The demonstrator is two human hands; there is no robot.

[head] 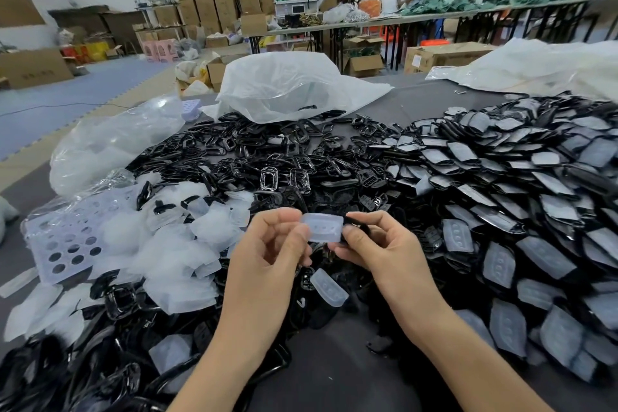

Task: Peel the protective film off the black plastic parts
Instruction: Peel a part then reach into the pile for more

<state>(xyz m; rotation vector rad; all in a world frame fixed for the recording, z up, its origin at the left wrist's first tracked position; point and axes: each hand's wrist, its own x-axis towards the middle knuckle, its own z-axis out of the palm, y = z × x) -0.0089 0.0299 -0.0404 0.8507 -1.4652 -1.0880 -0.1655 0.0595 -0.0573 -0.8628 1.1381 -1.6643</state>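
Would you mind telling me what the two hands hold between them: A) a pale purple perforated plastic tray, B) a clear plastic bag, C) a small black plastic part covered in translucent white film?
C: the left hand and right hand pinch the small film-covered black plastic part from either side.

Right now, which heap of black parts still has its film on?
The right-hand heap: nearly every part in it is covered in a whitish layer, while the middle heap shows bare, glossy black frames.
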